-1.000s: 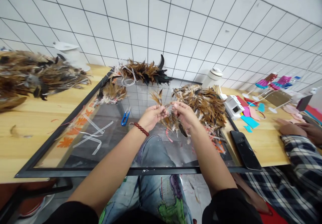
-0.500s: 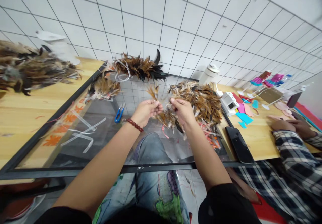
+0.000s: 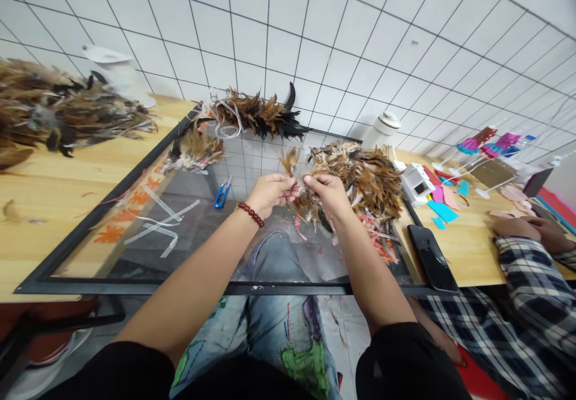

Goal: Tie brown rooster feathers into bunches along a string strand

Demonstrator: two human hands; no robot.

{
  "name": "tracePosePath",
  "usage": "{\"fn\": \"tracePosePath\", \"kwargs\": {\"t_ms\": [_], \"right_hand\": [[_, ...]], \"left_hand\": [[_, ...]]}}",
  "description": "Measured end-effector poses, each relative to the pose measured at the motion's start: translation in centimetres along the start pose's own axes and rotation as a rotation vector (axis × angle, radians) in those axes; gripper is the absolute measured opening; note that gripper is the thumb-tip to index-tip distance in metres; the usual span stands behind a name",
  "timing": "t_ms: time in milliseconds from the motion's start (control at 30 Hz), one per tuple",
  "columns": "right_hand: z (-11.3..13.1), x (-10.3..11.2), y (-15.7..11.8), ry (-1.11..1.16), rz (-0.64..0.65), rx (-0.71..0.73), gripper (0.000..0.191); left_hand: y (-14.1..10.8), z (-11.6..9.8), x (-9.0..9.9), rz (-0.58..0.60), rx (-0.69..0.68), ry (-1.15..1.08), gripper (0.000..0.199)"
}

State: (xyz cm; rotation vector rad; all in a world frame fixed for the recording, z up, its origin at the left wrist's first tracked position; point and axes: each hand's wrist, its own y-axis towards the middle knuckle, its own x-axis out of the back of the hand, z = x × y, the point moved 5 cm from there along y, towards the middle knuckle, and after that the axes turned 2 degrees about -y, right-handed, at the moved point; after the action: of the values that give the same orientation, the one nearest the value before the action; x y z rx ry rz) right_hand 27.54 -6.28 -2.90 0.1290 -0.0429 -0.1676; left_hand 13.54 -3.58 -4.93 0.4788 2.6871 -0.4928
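My left hand (image 3: 273, 191), with a beaded bracelet on its wrist, pinches a small tuft of brown feathers (image 3: 290, 159) whose tips point up. Close beside it, my right hand (image 3: 327, 191) is closed in a pinch at the tuft's pale base; what lies between its fingertips is too small to make out. The two hands almost touch over the glass-topped table. Just behind and right of my right hand lies a large heap of brown feathers (image 3: 371, 178). A smaller feather bunch (image 3: 200, 148) rests to the left, near blue thread snips (image 3: 222, 194).
A long feather bundle (image 3: 256, 112) lies along the tiled wall. Clear strips (image 3: 164, 223) lie on the glass at left, with more feathers (image 3: 67, 112) beyond. At right are a phone (image 3: 432, 257), a white bottle (image 3: 381, 129), a white box (image 3: 416, 185) and a co-worker's checked sleeve (image 3: 531, 268).
My hands have come closer together, and the pale gap between their fingertips has narrowed. The whole view has shifted slightly, with the table appearing further right.
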Motion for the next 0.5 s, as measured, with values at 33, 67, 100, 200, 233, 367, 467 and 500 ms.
{"fn": "tracePosePath", "kwargs": {"t_ms": [33, 67, 100, 200, 233, 367, 467, 500], "right_hand": [[0.3, -0.2, -0.1, -0.042, -0.002, 0.035, 0.036], [0.6, -0.3, -0.2, -0.080, 0.000, 0.071, 0.035], [0.8, -0.4, -0.3, -0.112, 0.000, 0.100, 0.035], [0.9, -0.5, -0.3, -0.176, -0.012, 0.142, 0.036], [0.9, -0.4, -0.3, -0.186, -0.018, 0.148, 0.036], [0.4, 0.4, 0.1, -0.145, -0.088, 0.139, 0.038], [-0.2, 0.8, 0.3, -0.089, -0.127, 0.055, 0.042], [-0.3, 0.7, 0.3, -0.082, -0.113, 0.031, 0.042]], "left_hand": [[-0.1, 0.1, -0.1, 0.011, 0.019, 0.007, 0.018], [-0.1, 0.2, -0.1, 0.023, 0.037, 0.011, 0.018], [-0.1, 0.2, -0.1, 0.039, 0.054, 0.012, 0.017], [0.0, 0.5, -0.2, 0.107, 0.091, 0.001, 0.017], [0.1, 0.7, -0.3, 0.132, 0.101, -0.002, 0.017], [0.6, 1.1, 0.2, 0.066, 0.089, -0.055, 0.016], [1.1, 1.1, 1.1, -0.066, 0.019, -0.124, 0.012], [1.2, 1.0, 1.2, -0.078, 0.002, -0.133, 0.011]]}}
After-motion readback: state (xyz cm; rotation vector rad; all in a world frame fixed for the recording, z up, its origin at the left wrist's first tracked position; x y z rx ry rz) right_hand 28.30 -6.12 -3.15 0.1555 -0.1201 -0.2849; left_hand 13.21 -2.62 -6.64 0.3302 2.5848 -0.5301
